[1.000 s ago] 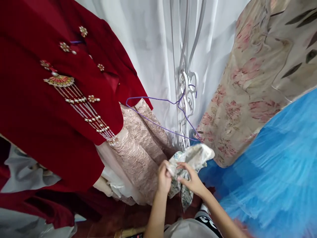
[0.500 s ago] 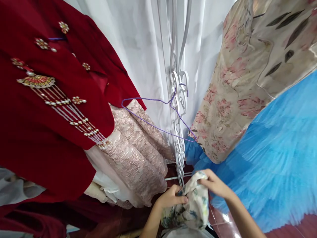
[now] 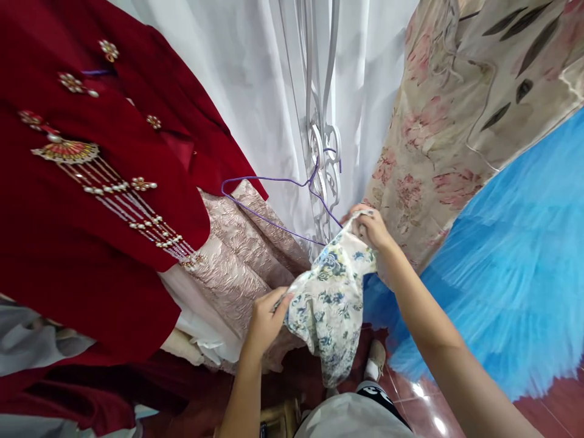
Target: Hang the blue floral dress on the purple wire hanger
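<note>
A small cream garment with a blue flower print (image 3: 331, 301) is stretched between both my hands. My left hand (image 3: 266, 316) grips its lower left edge. My right hand (image 3: 373, 227) pinches its upper corner, raised up against the right end of a thin purple wire hanger (image 3: 274, 204). The hanger hangs by its hook from a white scrolled metal stand (image 3: 322, 158) and carries nothing. The lower part of the garment dangles loose below my hands.
A red robe with beaded tassels (image 3: 91, 182) hangs at the left over a pink brocade skirt (image 3: 241, 255). A beige flowered dress (image 3: 447, 128) and a blue tulle skirt (image 3: 502, 267) hang at the right. White curtain (image 3: 255, 79) behind; red tiled floor (image 3: 410, 389) below.
My right hand has lifted the garment's corner up to the hanger's right end. My left hand moved left, spreading the bunched cloth open.
</note>
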`<action>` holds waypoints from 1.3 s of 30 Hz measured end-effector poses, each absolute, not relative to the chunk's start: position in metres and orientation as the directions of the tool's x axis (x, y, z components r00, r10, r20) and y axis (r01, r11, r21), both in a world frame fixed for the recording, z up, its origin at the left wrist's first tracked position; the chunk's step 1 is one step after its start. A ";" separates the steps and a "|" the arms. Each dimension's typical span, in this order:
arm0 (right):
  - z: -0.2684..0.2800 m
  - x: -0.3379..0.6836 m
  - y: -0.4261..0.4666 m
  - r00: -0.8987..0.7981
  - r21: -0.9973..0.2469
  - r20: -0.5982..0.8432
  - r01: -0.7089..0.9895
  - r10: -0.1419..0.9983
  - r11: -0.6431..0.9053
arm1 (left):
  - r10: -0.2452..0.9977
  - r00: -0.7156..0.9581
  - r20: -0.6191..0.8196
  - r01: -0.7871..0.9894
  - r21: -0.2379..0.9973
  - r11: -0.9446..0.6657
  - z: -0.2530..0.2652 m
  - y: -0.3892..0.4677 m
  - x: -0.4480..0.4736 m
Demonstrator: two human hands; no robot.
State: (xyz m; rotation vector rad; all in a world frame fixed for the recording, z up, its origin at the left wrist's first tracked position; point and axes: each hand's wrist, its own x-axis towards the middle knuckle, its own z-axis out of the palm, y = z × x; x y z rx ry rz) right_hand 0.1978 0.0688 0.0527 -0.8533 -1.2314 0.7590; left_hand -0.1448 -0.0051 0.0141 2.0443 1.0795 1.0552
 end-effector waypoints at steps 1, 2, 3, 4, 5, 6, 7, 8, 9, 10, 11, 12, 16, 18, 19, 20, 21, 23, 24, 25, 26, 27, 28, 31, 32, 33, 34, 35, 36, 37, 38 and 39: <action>0.057 0.187 0.075 0.150 -0.885 0.446 -0.070 0.882 0.460 | 0.869 0.319 0.378 0.389 0.784 -0.484 0.018 -0.001 -0.151; 0.061 0.177 0.079 0.121 -0.896 0.425 -0.086 0.897 0.436 | 0.880 0.292 0.375 0.377 0.800 -0.466 0.022 0.003 -0.159; 0.064 0.169 0.080 0.092 -0.904 0.411 -0.087 0.907 0.418 | 0.887 0.279 0.367 0.357 0.818 -0.450 0.024 0.009 -0.168; 0.067 0.164 0.078 0.070 -0.909 0.405 -0.081 0.912 0.409 | 0.890 0.285 0.356 0.335 0.833 -0.440 0.026 0.017 -0.177; 0.070 0.162 0.075 0.057 -0.912 0.399 -0.079 0.915 0.403 | 0.887 0.309 0.343 0.322 0.840 -0.437 0.028 0.025 -0.187; 0.072 0.162 0.071 0.055 -0.916 0.390 -0.082 0.919 0.393 | 0.878 0.348 0.330 0.329 0.834 -0.443 0.030 0.035 -0.196; 0.075 0.166 0.066 0.062 -0.921 0.375 -0.088 0.925 0.379 | 0.864 0.389 0.320 0.357 0.813 -0.461 0.032 0.047 -0.204; 0.077 0.173 0.061 0.064 -0.930 0.352 -0.093 0.934 0.356 | 0.850 0.425 0.312 0.403 0.776 -0.486 0.034 0.059 -0.212; 0.079 0.181 0.056 0.061 -0.940 0.322 -0.095 0.945 0.326 | 0.837 0.455 0.304 0.458 0.726 -0.513 0.037 0.072 -0.217; 0.081 0.191 0.052 0.053 -0.952 0.288 -0.093 0.956 0.292 | 0.827 0.474 0.302 0.511 0.671 -0.538 0.041 0.086 -0.221; 0.084 0.200 0.049 0.038 -0.964 0.252 -0.084 0.967 0.254 | 0.818 0.484 0.310 0.556 0.612 -0.562 0.046 0.099 -0.222; 0.086 0.208 0.047 0.026 -0.973 0.218 -0.071 0.975 0.220 | 0.809 0.487 0.329 0.593 0.555 -0.583 0.052 0.113 -0.222; 0.092 0.226 0.043 0.078 -0.991 0.132 -0.005 0.988 0.133 | 0.759 0.391 0.520 0.662 0.414 -0.625 0.091 0.167 -0.202; 0.094 0.227 0.043 0.113 -0.993 0.118 0.033 0.987 0.115 | 0.727 0.285 0.625 0.628 0.452 -0.634 0.114 0.187 -0.184; 0.096 0.228 0.042 0.120 -0.992 0.121 0.052 0.985 0.116 | 0.717 0.244 0.653 0.570 0.502 -0.651 0.124 0.193 -0.173; 0.097 0.228 0.040 0.121 -0.989 0.135 0.071 0.983 0.127 | 0.717 0.230 0.658 0.484 0.562 -0.671 0.133 0.196 -0.163; 0.098 0.229 0.038 0.120 -0.984 0.160 0.095 0.980 0.149 | 0.722 0.256 0.643 0.381 0.619 -0.687 0.139 0.196 -0.152; 0.097 0.231 0.029 0.143 -0.967 0.225 0.153 0.964 0.203 | 0.705 0.392 0.591 0.217 0.685 -0.695 0.143 0.188 -0.135; 0.094 0.233 0.023 0.176 -0.958 0.253 0.184 0.951 0.221 | 0.680 0.464 0.569 0.190 0.686 -0.703 0.141 0.181 -0.128; 0.089 0.234 0.016 0.219 -0.952 0.268 0.210 0.938 0.223 | 0.658 0.510 0.554 0.202 0.667 -0.718 0.136 0.173 -0.124; 0.083 0.235 0.008 0.261 -0.952 0.266 0.224 0.928 0.210 | 0.651 0.526 0.548 0.244 0.636 -0.732 0.130 0.166 -0.121; 0.076 0.235 0.000 0.300 -0.956 0.251 0.227 0.920 0.187 | 0.660 0.517 0.545 0.302 0.605 -0.736 0.123 0.159 -0.119; 0.069 0.234 -0.006 0.335 -0.961 0.234 0.221 0.913 0.165 | 0.679 0.493 0.544 0.358 0.584 -0.728 0.117 0.154 -0.117; 0.061 0.231 -0.017 0.433 -0.960 0.253 0.220 0.865 0.171 | 0.719 0.408 0.563 0.440 0.569 -0.695 0.106 0.146 -0.115; 0.065 0.230 -0.017 0.467 -0.952 0.288 0.232 0.836 0.198 | 0.716 0.387 0.581 0.442 0.565 -0.697 0.106 0.145 -0.115; 0.074 0.229 -0.015 0.493 -0.942 0.326 0.244 0.807 0.232 | 0.709 0.364 0.605 0.442 0.558 -0.703 0.108 0.144 -0.115; 0.085 0.228 -0.013 0.504 -0.931 0.361 0.252 0.785 0.266 | 0.699 0.339 0.630 0.442 0.549 -0.710 0.110 0.145 -0.116; 0.099 0.226 -0.011 0.503 -0.921 0.387 0.251 0.773 0.298 | 0.689 0.316 0.652 0.445 0.539 -0.715 0.113 0.146 -0.118; 0.113 0.222 -0.009 0.489 -0.915 0.402 0.237 0.774 0.325 | 0.680 0.294 0.671 0.450 0.531 -0.718 0.113 0.148 -0.120; 0.127 0.217 -0.008 0.457 -0.915 0.403 0.206 0.793 0.346 | 0.676 0.271 0.686 0.457 0.526 -0.717 0.112 0.150 -0.124; 0.138 0.210 -0.009 0.404 -0.919 0.394 0.161 0.826 0.359 | 0.678 0.244 0.693 0.468 0.529 -0.708 0.107 0.152 -0.128; 0.146 0.200 -0.012 0.327 -0.924 0.382 0.107 0.864 0.367 | 0.696 0.211 0.686 0.481 0.547 -0.685 0.099 0.153 -0.132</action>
